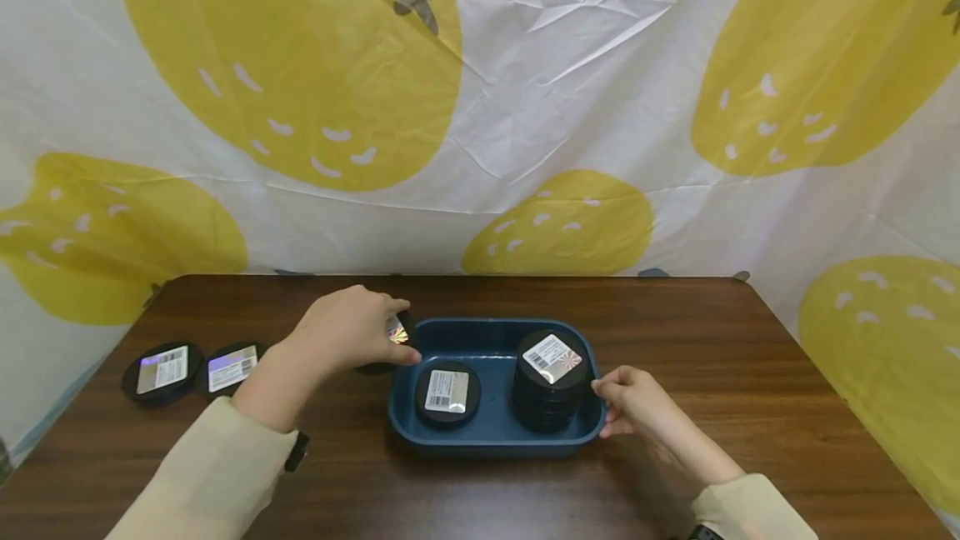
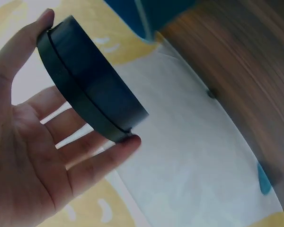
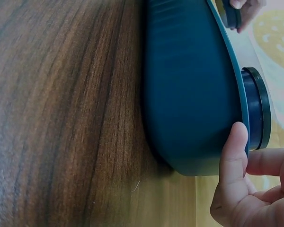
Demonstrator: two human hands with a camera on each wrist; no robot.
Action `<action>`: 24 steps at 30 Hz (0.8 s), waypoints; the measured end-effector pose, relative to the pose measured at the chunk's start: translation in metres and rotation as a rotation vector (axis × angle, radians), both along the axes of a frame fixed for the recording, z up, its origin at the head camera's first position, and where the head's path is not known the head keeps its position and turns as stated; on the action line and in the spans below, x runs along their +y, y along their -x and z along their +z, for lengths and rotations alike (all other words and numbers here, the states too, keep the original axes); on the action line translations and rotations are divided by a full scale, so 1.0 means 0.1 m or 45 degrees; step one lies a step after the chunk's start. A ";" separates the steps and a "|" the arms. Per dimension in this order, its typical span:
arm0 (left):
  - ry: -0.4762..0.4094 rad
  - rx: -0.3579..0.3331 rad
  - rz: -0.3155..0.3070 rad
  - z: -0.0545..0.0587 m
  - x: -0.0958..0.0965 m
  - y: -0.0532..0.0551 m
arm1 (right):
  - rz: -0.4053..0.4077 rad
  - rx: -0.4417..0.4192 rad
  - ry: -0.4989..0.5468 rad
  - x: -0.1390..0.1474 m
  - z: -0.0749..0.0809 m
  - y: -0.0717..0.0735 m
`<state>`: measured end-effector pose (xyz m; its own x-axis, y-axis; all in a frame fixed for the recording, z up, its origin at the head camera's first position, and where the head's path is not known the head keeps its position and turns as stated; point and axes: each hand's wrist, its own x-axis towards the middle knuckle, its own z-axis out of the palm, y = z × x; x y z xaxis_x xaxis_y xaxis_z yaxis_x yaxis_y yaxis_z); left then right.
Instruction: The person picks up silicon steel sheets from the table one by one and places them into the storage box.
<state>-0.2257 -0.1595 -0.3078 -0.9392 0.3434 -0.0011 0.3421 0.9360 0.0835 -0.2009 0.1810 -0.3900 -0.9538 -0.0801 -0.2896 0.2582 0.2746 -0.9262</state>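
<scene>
My left hand (image 1: pixel 348 327) holds a round, flat black container (image 2: pixel 97 78) by its rim, thumb on one side and fingers on the other, just above the left end of a blue tray (image 1: pixel 491 443). Its label shows partly in the head view. With thumb and finger, my right hand (image 1: pixel 637 405) pinches the tray's right rim, seen closer in the right wrist view. Inside the tray, a stack of black containers (image 1: pixel 552 361) stands at the right. A single labelled black container (image 1: pixel 447 394) lies at the left.
Two spots at the table's left hold more black containers, one outer (image 1: pixel 161 372) and one nearer (image 1: pixel 231 368), the latter partly behind my left forearm. The wooden table (image 1: pixel 660 315) ends at a hanging cloth (image 1: pixel 495 123) printed with yellow fruit.
</scene>
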 end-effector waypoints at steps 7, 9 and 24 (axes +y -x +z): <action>0.007 -0.039 -0.015 0.00 0.25 0.01 | 0.010 0.006 0.004 0.00 0.00 0.00; 0.019 -0.048 -0.021 -0.02 0.31 0.02 | 0.010 0.005 0.000 0.00 0.00 0.00; 0.039 -0.079 -0.057 -0.18 0.55 0.02 | 0.019 0.001 -0.015 0.00 0.00 0.00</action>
<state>-0.2278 -0.1044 -0.3258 -0.9206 0.3840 -0.0704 0.3788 0.9223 0.0771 -0.2006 0.1812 -0.3899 -0.9528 -0.0913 -0.2897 0.2529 0.2893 -0.9232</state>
